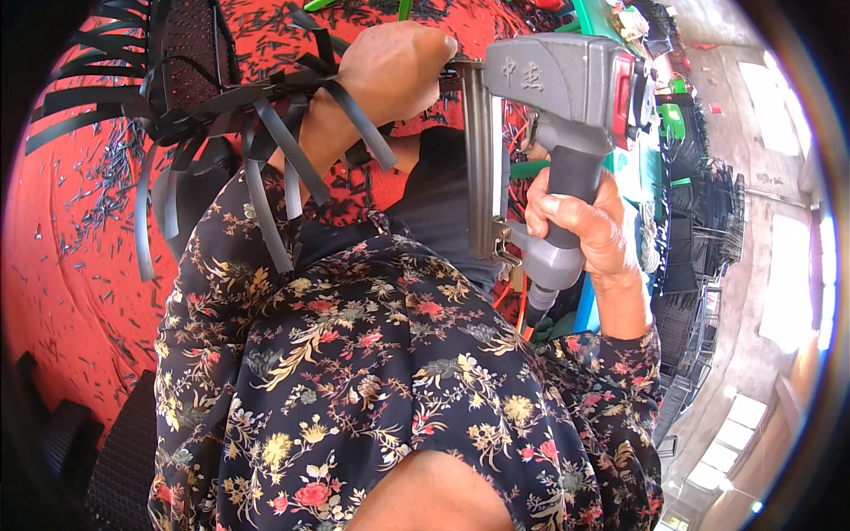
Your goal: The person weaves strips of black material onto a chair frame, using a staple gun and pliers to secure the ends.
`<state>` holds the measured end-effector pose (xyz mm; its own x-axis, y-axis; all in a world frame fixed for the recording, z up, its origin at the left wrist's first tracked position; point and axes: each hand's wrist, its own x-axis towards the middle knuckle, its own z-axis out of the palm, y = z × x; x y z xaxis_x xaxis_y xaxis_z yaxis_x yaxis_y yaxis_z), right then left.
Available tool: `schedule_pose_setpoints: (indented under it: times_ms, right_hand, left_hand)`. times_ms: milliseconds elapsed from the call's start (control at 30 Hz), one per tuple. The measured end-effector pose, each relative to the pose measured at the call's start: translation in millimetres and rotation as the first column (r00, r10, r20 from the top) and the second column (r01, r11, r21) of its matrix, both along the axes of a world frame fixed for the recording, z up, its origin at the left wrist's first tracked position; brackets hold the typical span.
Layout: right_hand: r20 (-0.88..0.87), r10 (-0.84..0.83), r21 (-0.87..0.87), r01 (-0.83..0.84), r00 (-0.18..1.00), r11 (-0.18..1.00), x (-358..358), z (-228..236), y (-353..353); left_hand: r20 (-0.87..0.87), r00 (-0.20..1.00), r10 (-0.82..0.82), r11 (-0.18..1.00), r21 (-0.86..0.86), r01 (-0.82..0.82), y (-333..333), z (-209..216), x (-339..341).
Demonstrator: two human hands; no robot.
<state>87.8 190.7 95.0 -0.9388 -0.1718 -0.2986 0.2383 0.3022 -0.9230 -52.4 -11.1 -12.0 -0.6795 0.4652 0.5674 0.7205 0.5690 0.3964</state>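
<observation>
In my right hand [589,221] is a grey pneumatic staple gun [562,84], its dark handle wrapped by my fingers. The gun stands upright with its long metal magazine [484,168] on the left side. My left hand [390,75] is closed at the edge of a black woven frame [190,57], close to the gun's nose. Loose black flat strips [288,146] hang from that frame over my left wrist and sleeve. The contact between the nose and the frame is hidden behind my left fingers.
Black strip offcuts [115,190] litter the red floor covering [62,292]. Dark woven pieces [133,460] stand at lower left. On the right are stacked black woven goods [699,239], green items [673,121] and a wall with bright windows [784,283]. Red hose [524,310] runs below the gun.
</observation>
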Motion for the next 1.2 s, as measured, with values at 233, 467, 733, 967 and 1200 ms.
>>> schedule_pose_setpoints:
  times_ms: [233,467,733,967,1200]
  right_hand:
    - [-0.013,0.063,0.100,-0.061,0.998,0.993,-6.4,5.0,0.0]
    - [-0.108,-0.153,-0.192,0.131,0.982,0.973,6.1,0.5,22.3]
    - [-0.187,-0.572,-0.031,0.577,0.799,0.816,45.5,-23.5,168.2]
    - [-0.306,-0.639,0.514,0.688,0.705,0.513,90.1,-96.9,302.0]
    - [-0.456,-0.383,0.867,0.499,0.803,0.013,108.5,-171.3,387.0]
  left_hand:
    - [0.060,0.998,-0.035,0.999,0.027,0.033,1.8,1.8,-2.3]
    - [0.089,0.995,-0.050,0.997,0.058,0.044,-5.2,-1.3,-8.7]
    - [0.141,0.990,-0.015,1.000,-0.010,0.016,-24.1,0.0,-17.3]
    - [0.155,0.988,0.015,1.000,-0.019,-0.013,-47.0,6.9,-15.0]
    - [0.152,0.986,0.060,0.997,-0.053,-0.053,-63.1,13.2,-7.0]
